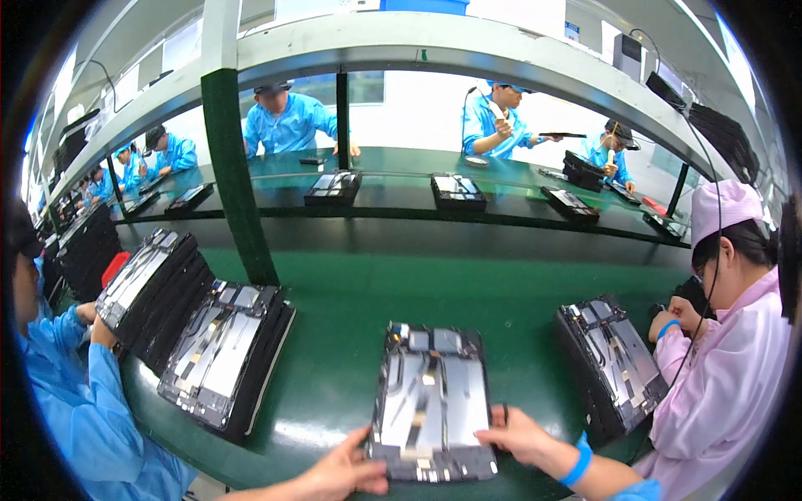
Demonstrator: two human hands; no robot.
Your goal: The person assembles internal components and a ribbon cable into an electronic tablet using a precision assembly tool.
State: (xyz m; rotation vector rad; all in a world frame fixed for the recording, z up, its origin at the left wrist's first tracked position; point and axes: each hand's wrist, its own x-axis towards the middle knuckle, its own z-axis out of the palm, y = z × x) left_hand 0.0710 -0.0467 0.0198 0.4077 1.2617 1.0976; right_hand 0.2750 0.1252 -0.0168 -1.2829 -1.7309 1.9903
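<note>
In front of me lies an opened tablet (430, 401), its silver battery plates, ribbon cables and small circuit boards exposed inside a black frame. My left hand (347, 469) is at its lower left corner, thumb along the side and fingers by the near edge. On the opposite side my right hand (520, 434) grips the lower right edge, thumb on top and the other fingers partly hidden. A blue band (576, 461) circles my right wrist. Beneath the tablet is the green tabletop (334, 359); whether the tablet touches it, I cannot tell.
Stacks of similar opened tablets stand at the left (221, 351) and right (614, 359). A co-worker in blue (67, 417) handles another stack (146, 275); one in pink (718, 367) sits at the right. Beyond a green post (238, 175), a conveyor carries spaced units (458, 190).
</note>
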